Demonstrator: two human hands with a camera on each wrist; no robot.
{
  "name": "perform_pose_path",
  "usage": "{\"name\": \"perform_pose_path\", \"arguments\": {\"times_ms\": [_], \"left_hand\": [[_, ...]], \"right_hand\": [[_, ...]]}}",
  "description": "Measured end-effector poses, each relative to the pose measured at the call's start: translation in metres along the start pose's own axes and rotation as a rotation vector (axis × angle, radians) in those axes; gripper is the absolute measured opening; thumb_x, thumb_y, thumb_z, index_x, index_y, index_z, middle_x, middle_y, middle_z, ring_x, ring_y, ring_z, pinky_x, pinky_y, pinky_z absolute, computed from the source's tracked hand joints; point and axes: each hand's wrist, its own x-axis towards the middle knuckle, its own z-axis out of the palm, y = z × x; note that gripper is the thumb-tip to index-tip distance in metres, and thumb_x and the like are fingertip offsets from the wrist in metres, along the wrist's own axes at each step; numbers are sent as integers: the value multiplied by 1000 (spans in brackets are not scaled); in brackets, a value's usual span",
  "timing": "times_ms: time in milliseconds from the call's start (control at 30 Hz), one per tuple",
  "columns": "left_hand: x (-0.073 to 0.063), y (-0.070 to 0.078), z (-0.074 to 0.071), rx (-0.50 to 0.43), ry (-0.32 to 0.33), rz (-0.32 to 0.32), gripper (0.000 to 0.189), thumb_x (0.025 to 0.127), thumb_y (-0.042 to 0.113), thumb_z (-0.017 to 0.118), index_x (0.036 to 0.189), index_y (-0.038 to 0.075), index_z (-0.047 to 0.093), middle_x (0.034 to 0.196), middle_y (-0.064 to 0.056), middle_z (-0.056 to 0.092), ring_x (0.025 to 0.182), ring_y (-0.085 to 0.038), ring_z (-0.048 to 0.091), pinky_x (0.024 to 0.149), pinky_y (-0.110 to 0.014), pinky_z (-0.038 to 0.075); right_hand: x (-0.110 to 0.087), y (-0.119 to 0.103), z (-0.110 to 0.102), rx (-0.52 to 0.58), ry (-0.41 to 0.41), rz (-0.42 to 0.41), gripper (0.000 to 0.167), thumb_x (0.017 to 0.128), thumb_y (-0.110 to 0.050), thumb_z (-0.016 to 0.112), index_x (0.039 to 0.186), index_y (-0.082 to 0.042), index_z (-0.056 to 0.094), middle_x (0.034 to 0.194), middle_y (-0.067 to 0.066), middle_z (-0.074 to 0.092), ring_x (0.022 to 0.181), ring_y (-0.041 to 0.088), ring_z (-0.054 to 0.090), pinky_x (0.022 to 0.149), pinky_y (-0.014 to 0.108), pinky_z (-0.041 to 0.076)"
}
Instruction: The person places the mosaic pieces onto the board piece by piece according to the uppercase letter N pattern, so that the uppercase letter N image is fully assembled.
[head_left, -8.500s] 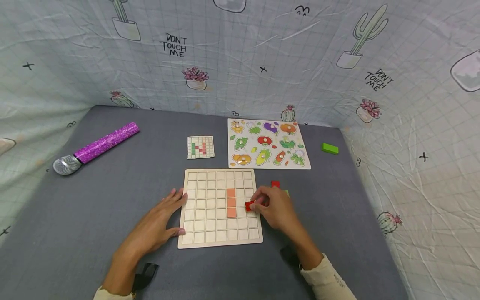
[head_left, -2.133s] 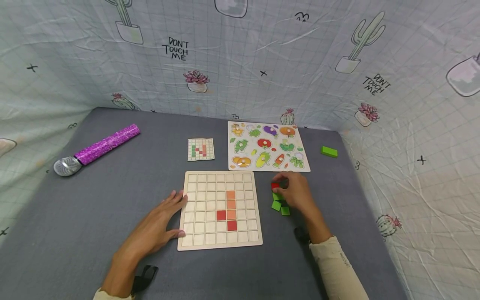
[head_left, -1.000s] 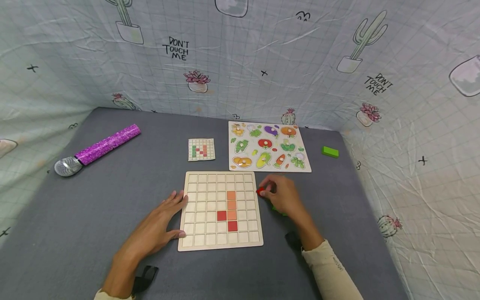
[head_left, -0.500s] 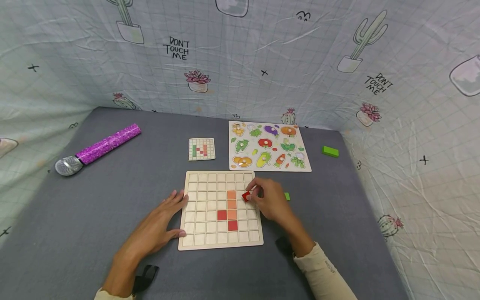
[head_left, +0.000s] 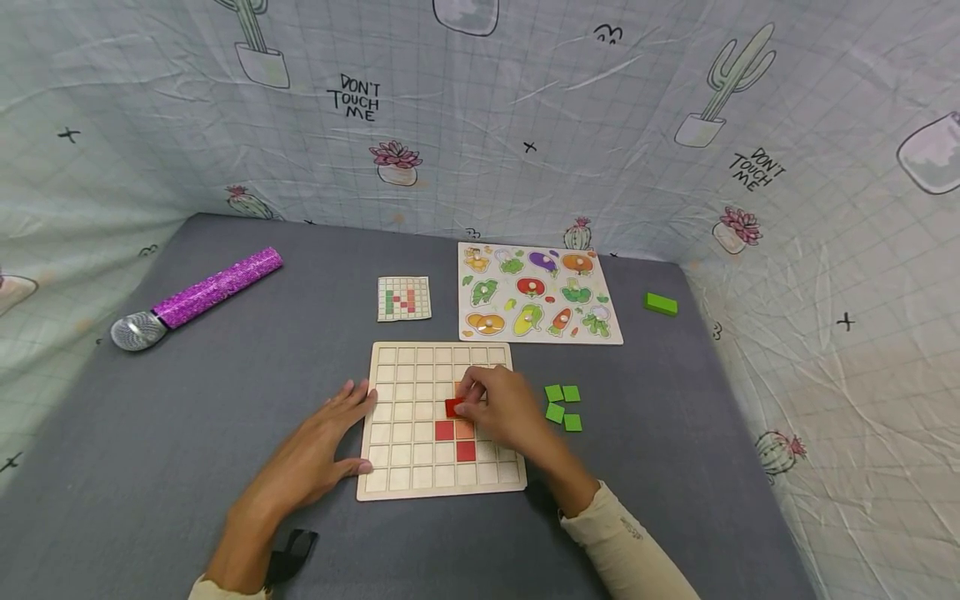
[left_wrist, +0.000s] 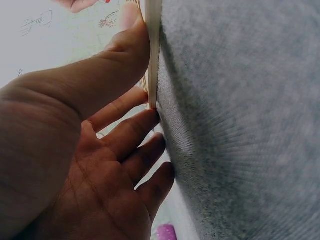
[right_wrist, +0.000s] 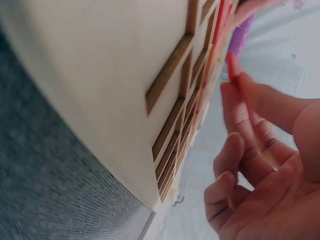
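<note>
A wooden grid board [head_left: 401, 478] lies in front of me. Set in its cells are orange tiles [head_left: 464, 431] in one column, partly behind my right hand, and two red tiles [head_left: 466, 451]. My right hand [head_left: 504, 408] pinches another red square tile [head_left: 452, 408] between thumb and fingertips, over the middle of the board; the right wrist view shows this tile [right_wrist: 232, 65] edge-on above the grid. With fingers spread, my left hand [head_left: 318, 437] rests against the board's left edge. In the left wrist view its thumb [left_wrist: 122, 52] lies along that edge.
Several green tiles [head_left: 555, 412] lie right of the board. Behind it are a small pattern card [head_left: 403, 298] and a vegetable peg puzzle [head_left: 536, 312]. A green block [head_left: 661, 304] lies at the far right, a purple glitter microphone [head_left: 213, 292] at the left.
Two red tiles have gone into the board since the earliest frame. My right hand has picked another red tile from beside the green ones and carried it left over the board. My left hand stays put.
</note>
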Motion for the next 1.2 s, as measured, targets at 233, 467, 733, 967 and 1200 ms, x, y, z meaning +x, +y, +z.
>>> {"name": "perform_pose_path", "arguments": {"times_ms": [233,467,733,967,1200], "left_hand": [[0,-1,0,0,3,14,96,80,16,93,162,3,44,173,-17,35,161,-44,29,127,-64,29],[1,-1,0,-3,1,16,96,80,20,93,162,5,44,173,-17,35,161,-44,29,126,-65,30],[0,-1,0,-10,2,3,96,79,16,93,161,4,44,172,-17,35,161,-44,28,126,-66,29],[0,-1,0,-14,1,1,96,79,16,93,161,4,45,172,-18,35,161,-45,29,126,-66,30],[0,-2,0,-12,5,8,96,79,17,93,161,4,45,172,-17,35,161,-45,29,125,-66,31]], "right_hand": [[0,-12,-2,-32,-25,-21,17,87,-16,89,87,-20,72,72,-12,63,79,10,56,67,25,44],[8,-25,-2,-62,-36,-35,16,88,-15,87,85,-20,72,69,-11,62,75,8,54,62,26,45],[21,-31,9,-124,-95,-28,18,88,-17,88,85,-20,71,67,-11,61,74,8,53,61,24,42],[26,-34,16,-161,-114,-10,19,88,-18,87,82,-22,70,66,-12,60,74,9,52,60,25,42],[29,-37,22,-205,-143,-8,23,88,-24,88,77,-25,68,63,-12,58,73,9,52,59,26,42]]}}
